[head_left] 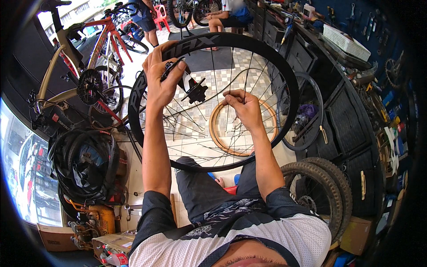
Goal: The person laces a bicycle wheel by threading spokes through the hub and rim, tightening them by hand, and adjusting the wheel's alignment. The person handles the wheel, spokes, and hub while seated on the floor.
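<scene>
A black bicycle wheel (pixel 249 42) without a tyre stands upright in front of me, above my thighs. My left hand (pixel 161 78) is closed at its upper left rim, the fingers curled over it. Under that thumb is a small black piece I cannot make out. The black hub (pixel 195 93) shows just right of that hand. Inside the rim, my right hand (pixel 243 108) is closed in a pinch among the thin black spokes, apparently on one of them; the fingertips partly hide the contact.
Tan-edged tyre (pixel 213 129) lies on the tiled floor beyond the wheel. Bicycles (pixel 95 49) and bundled black tyres (pixel 73 155) stand left. Knobby tyres (pixel 333 178) and dark drawers (pixel 351 115) are right; a white basket (pixel 344 42) tops the bench. Two people (pixel 227 15) are farther off.
</scene>
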Demonstrator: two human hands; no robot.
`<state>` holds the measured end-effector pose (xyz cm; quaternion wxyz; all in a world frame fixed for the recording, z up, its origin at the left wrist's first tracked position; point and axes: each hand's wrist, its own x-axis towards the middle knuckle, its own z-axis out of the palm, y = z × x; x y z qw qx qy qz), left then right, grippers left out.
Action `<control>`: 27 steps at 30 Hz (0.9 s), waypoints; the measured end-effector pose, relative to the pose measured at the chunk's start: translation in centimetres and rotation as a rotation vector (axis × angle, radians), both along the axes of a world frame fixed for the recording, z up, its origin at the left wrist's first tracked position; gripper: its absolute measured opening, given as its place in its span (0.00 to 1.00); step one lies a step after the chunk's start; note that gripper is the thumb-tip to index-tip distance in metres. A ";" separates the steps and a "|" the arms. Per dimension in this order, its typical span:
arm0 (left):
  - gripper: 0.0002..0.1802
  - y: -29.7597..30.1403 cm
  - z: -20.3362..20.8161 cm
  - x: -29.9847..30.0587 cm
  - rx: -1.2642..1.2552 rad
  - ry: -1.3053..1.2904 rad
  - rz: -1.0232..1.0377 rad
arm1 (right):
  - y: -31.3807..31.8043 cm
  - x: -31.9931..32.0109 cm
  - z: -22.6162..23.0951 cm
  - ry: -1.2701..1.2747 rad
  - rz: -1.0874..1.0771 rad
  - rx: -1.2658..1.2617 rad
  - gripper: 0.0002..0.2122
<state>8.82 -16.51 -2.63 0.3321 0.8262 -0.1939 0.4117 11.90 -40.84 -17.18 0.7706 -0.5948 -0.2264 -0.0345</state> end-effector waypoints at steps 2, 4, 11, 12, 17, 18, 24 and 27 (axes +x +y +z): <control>0.26 -0.2 0.2 0.0 -0.004 0.008 0.004 | 0.3 0.7 -0.7 -0.031 -0.036 0.062 0.10; 0.26 -0.4 0.3 -0.1 -0.012 0.016 0.009 | 0.2 1.0 -1.2 -0.056 -0.101 0.024 0.08; 0.27 -0.3 0.2 -0.1 -0.031 0.022 0.012 | 0.3 0.1 -0.2 0.061 -0.005 0.066 0.10; 0.27 -0.2 0.1 -0.1 -0.033 0.020 0.013 | 0.3 -0.2 -0.4 0.088 0.036 0.107 0.10; 0.26 -0.3 0.0 0.2 -0.038 0.019 -0.007 | -0.2 -0.6 -1.0 0.155 0.287 0.271 0.15; 0.25 -0.3 0.0 0.3 -0.042 0.016 -0.015 | -0.1 -0.2 -1.8 0.122 0.298 0.279 0.15; 0.26 -0.3 -0.1 0.6 -0.051 0.019 -0.029 | 0.8 1.6 -3.9 -0.169 -0.111 -0.089 0.11; 0.26 -0.5 -0.1 0.6 -0.037 0.026 -0.025 | 1.3 1.5 -4.8 -0.151 -0.063 0.058 0.10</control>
